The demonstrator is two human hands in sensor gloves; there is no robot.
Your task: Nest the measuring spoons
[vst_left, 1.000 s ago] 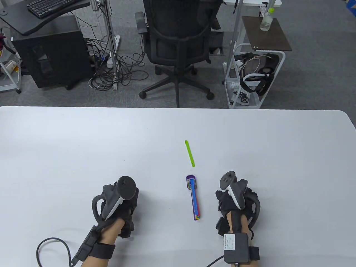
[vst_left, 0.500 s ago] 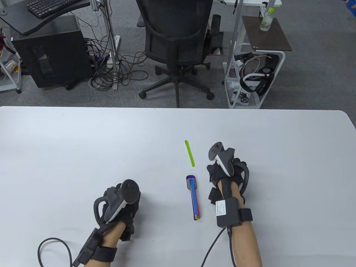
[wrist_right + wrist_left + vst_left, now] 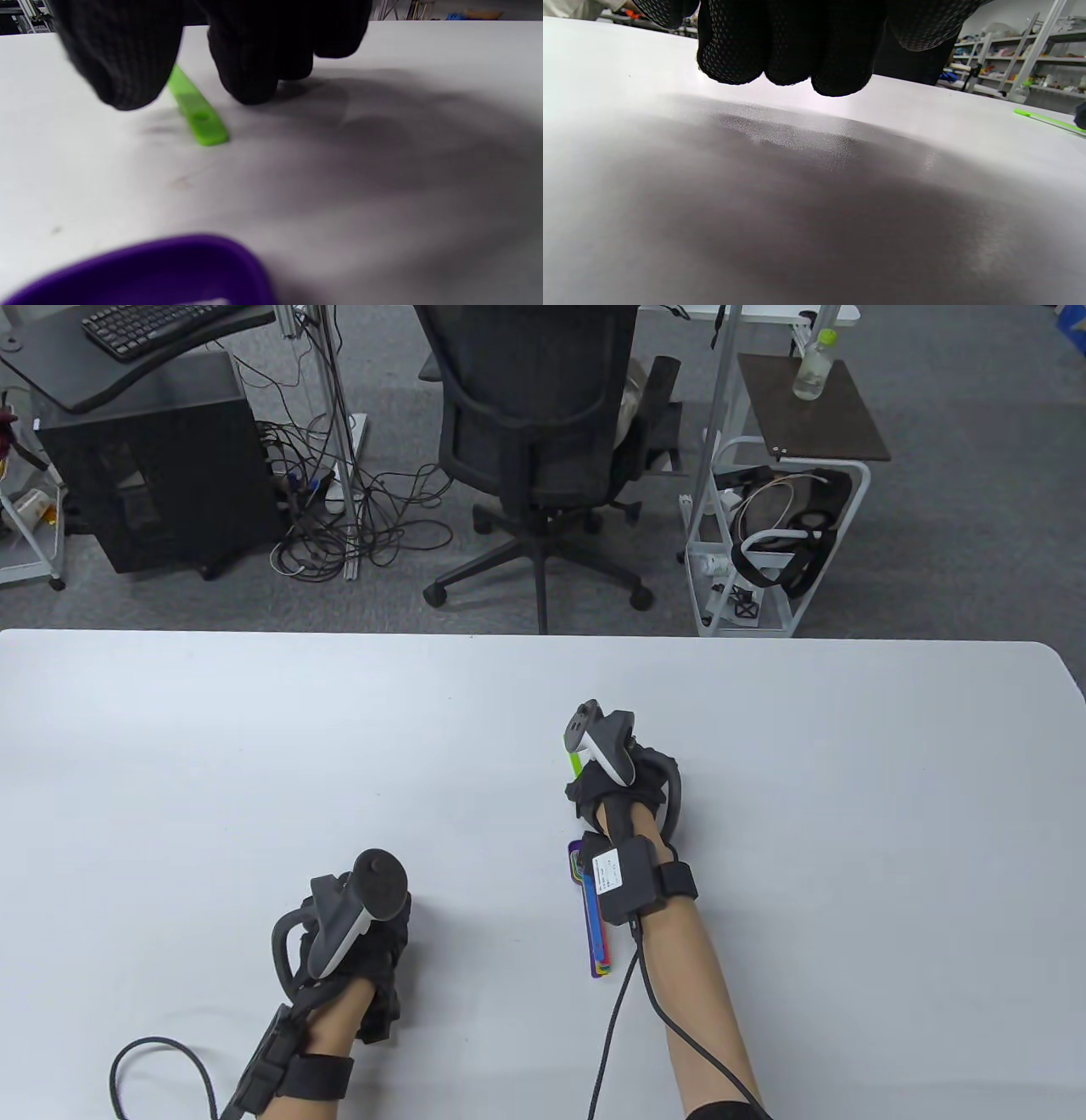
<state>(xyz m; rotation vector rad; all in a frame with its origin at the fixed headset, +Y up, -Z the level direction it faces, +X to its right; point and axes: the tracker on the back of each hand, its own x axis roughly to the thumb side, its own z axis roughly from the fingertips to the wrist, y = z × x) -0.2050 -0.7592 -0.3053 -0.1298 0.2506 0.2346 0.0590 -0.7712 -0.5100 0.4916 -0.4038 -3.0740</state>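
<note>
White table [image 3: 254, 746] fills the near side of the room, with a black office chair [image 3: 543, 432], a dark computer tower [image 3: 144, 466] and a white wire cart [image 3: 772, 534] on the grey carpet behind it. Half a second ago the right hand [image 3: 624, 789] was off to the right of the green stick; now it has slid over to the left and sits right on top of the green stick [image 3: 575, 763], so only a small bit of green pokes out by the hand's far left side. In the right wrist view the thumb and the fingers [image 3: 250, 67] hang down on either side of the green stick [image 3: 197, 112], very close to it, and they are spread apart with nothing held between them. I cannot tell if they touch it yet. The stack of spoons [image 3: 594, 933] has not moved: it lies flat on the table just behind the right hand, partly under that wrist, with the smaller colored spoons sitting inside the big purple one [image 3: 144, 271]. The left hand [image 3: 356, 942] is nearly where it was, well to the left of the spoons, resting on the table. Its fingers [image 3: 789, 46] are curled in together and hold nothing.
</note>
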